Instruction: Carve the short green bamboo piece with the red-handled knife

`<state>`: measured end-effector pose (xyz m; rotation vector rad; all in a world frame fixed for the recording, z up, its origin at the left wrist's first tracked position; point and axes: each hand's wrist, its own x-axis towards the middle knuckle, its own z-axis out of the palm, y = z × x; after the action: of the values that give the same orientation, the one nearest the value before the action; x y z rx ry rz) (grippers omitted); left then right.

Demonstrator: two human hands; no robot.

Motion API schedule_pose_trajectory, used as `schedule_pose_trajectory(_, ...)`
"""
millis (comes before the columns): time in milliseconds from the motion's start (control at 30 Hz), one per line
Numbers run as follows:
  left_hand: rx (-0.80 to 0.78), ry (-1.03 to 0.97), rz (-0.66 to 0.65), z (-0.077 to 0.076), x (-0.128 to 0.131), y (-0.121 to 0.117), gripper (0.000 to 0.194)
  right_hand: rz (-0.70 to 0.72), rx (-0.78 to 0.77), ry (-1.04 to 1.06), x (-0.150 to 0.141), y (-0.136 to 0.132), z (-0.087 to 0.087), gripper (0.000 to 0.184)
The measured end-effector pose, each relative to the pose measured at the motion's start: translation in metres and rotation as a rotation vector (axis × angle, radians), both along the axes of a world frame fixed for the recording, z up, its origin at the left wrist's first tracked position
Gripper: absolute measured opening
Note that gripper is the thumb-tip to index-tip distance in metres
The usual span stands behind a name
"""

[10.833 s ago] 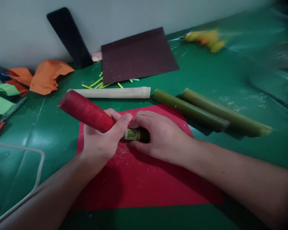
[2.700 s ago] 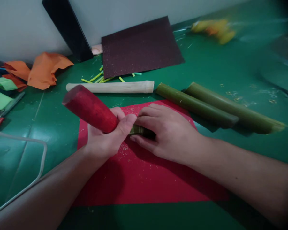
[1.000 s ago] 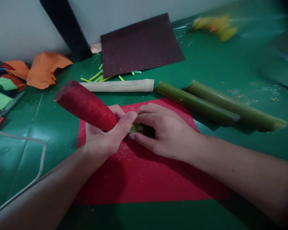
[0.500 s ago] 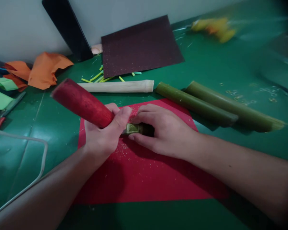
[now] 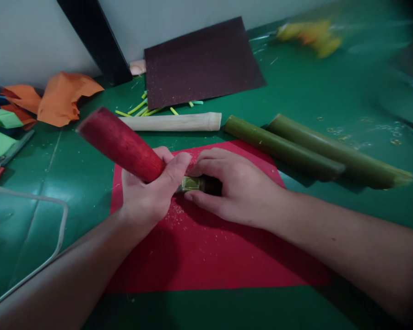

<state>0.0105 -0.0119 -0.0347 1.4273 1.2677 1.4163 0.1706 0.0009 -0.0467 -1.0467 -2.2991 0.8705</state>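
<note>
My left hand (image 5: 146,190) is wrapped round a tool with a thick red handle (image 5: 120,144), which slants up to the left. The tool's working end is mostly hidden behind my thumb, close to a short piece of green bamboo (image 5: 192,184). My right hand (image 5: 232,183) holds that piece down with thumb and fingers on either side of it. Pale scraped lines show on the bamboo's exposed end. Beneath both hands lies a red sheet (image 5: 227,261), sprinkled with fine pale shavings.
Two green bamboo lengths (image 5: 285,149) lie at the right, and a pale bamboo stick (image 5: 179,122) behind the sheet. Farther back are a dark brown sheet (image 5: 203,64), a black upright object (image 5: 100,43) and orange paper (image 5: 62,98). A white cable (image 5: 64,220) runs at the left.
The view has shifted slightly. Both hands keep their grips, and the red handle has tilted or moved very slightly to the right against the bamboo.
</note>
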Motion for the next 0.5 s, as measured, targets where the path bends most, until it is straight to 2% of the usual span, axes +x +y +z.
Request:
schedule_pose_trajectory(333,0.004,0.010,0.047,-0.0003,-0.0001,-0.0020,0.040,-0.006,-0.003,0.016,0.0002,0.0004,0.0002,0.019)
schedule_pose_trajectory(500,-0.004,0.069,0.026,0.0031,0.0017,-0.0039,0.039,0.007,-0.020,0.028,0.0008,0.0006,0.0005,0.017)
